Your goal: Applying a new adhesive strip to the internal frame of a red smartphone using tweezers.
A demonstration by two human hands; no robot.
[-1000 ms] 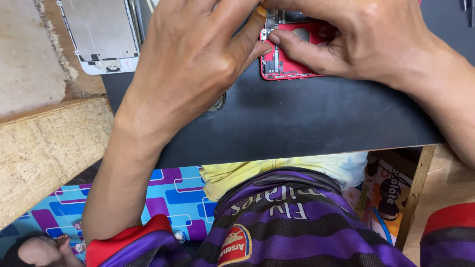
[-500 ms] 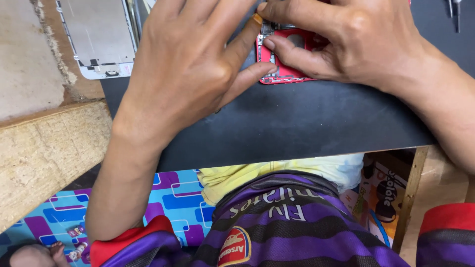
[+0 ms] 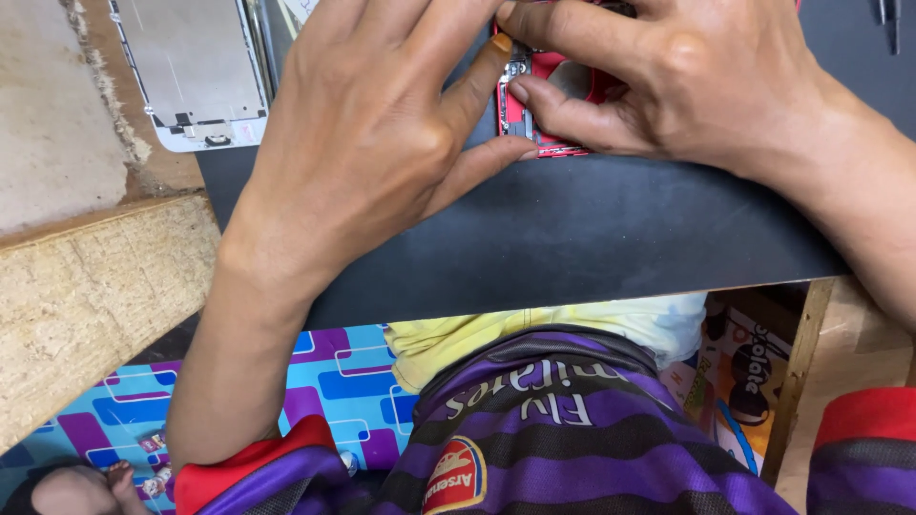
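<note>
Red phone body (image 3: pixel 553 105), opened, lies at the far edge of the black mat (image 3: pixel 592 229) on my desk, mostly hidden under both my hands. Progress, as judged: the screen assy (image 3: pixel 191 72) is already off and set aside, face down, at upper left, partly on the mat and partly on bare wood; the internals are exposed, so disassembly is past the opening stage, and work inside the shell is what remains. I can't tell which part I'm on, as too little shows. Left hand (image 3: pixel 367 143): fingers spread, thumb and index tips pressed against the near-left corner of the body, steadying it, not wrapped around anything. Right hand (image 3: pixel 706 91): fingers drawn together, tips pinching at a small component inside the shell; the part itself is too small to make out. Metal tools (image 3: pixel 889 21) lie at the far right corner of the mat, well apart from the phone. Surface & room: matte dark mat overhanging a rough, chipped wooden plank (image 3: pixel 86 315) at left; below the desk edge, a blue-and-purple patterned floor covering (image 3: pixel 324 381), a yellow cloth (image 3: pixel 448 339) in my lap, my striped purple shirt (image 3: pixel 572 448), and a wooden leg (image 3: pixel 792 381) w/ printed cartons behind it at right.
</note>
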